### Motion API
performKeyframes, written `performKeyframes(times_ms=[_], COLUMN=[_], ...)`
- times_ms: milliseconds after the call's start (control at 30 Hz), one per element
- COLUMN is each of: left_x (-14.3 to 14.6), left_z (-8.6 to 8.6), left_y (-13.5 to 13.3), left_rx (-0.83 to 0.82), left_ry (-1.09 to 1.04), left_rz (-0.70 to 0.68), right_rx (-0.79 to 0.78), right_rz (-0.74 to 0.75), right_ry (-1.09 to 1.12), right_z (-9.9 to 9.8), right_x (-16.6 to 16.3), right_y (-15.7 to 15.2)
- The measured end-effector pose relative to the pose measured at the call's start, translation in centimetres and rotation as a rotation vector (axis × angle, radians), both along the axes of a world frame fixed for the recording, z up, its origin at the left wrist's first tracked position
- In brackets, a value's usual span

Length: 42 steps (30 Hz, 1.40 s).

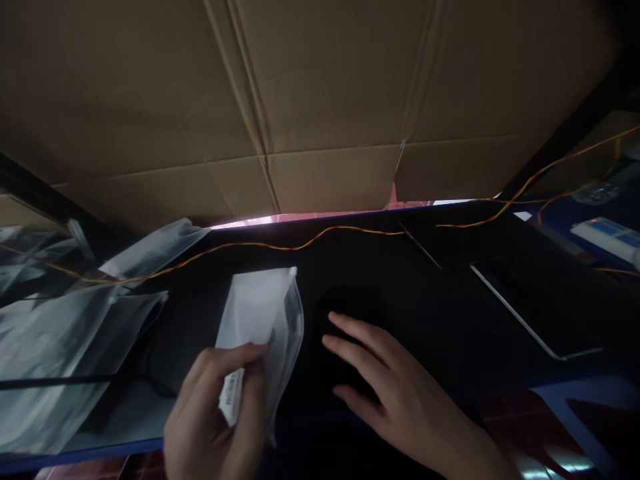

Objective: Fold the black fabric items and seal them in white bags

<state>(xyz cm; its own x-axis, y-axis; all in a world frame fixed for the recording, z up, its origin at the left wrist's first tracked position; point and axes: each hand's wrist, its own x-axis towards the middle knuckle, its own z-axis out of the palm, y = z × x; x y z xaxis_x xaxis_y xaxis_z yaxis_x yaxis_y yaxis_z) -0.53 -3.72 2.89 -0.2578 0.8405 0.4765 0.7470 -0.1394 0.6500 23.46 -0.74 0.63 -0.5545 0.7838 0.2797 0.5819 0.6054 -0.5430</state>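
The left hand (215,413) has its thumb and forefinger pinched on the lower part of a translucent white plastic zip pouch (255,307). A small white barcode label (231,393) shows just beside the thumb. From this grip the pouch's long axis runs away from the body, leaning slightly right, its curved zip edge facing the right hand (395,380). That hand is just right of the pouch, not touching it, its fingers spread and apart, gripping nothing visible; the left is nearer, being already on it. Between them lies a strip of the matt black work surface (310,393), whose near edge is close below the grip. Left of the grip, loose clear plastic bags (55,360) limit sideways room; farther right lies a flat black device with a pale rim (540,307). Beyond the pouch, a twisted red-and-yellow wire (240,245) crosses before a brown cardboard panel (325,100).
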Motion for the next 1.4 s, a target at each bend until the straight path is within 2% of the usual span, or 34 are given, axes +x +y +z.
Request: performKeyframes(times_ms=[167,267,333,400,467,533,600,667,800,933,1000,1167,1300,1400], left_x=[0.2,0.0,0.3,0.8,1.5,2.3,3.0,3.4,3.6,3.5,3.7,3.5,1.2,-1.0], left_z=[-1.0,-1.5,-1.8,-2.1,-2.5,-2.9,-3.2,-3.4,-3.4,-2.9,-2.4,-1.4,-1.7,-2.7], left_y=[1.0,1.5,1.8,2.0,2.1,2.0,1.7,1.4,1.2,1.0,0.7,0.4,1.2,2.0], left_rx=[0.053,0.039,0.020,0.004,-0.016,-0.044,-0.059,-0.067,-0.071,-0.084,-0.104,-0.100,-0.107,-0.134], left_ry=[0.115,0.118,0.091,0.057,0.016,-0.039,-0.115,-0.187,-0.245,-0.261,-0.236,-0.139,0.164,0.422], left_rz=[-0.082,-0.085,-0.122,-0.182,-0.221,-0.240,-0.247,-0.233,-0.214,-0.315,-0.345,-0.407,-0.469,-0.478], right_rx=[0.130,0.260,0.282,0.242,0.202,0.227,0.260,0.222,-0.008,-0.180,-0.220,-0.161,-0.117,-0.113], right_rz=[-0.046,0.004,0.010,-0.141,-0.369,-0.482,-0.420,-0.268,-0.024,0.151,0.166,-0.012,-0.008,0.075], right_ry=[-0.181,-0.154,-0.066,0.075,0.217,0.297,0.261,0.128,-0.090,-0.059,-0.032,-0.044,-0.058,-0.041], right_z=[-1.6,-1.6,-1.2,-0.7,-0.1,0.3,0.4,0.4,1.0,2.6,3.0,2.2,1.4,1.5], right_x=[1.6,2.7,3.5,3.9,3.5,2.3,0.8,-0.5,-0.9,0.0,-0.2,-2.1,-2.1,-1.2], right_y=[-1.8,-3.2,-4.0,-4.3,-4.2,-3.7,-2.8,-2.0,-1.1,-0.3,0.1,0.2,-0.1,0.3])
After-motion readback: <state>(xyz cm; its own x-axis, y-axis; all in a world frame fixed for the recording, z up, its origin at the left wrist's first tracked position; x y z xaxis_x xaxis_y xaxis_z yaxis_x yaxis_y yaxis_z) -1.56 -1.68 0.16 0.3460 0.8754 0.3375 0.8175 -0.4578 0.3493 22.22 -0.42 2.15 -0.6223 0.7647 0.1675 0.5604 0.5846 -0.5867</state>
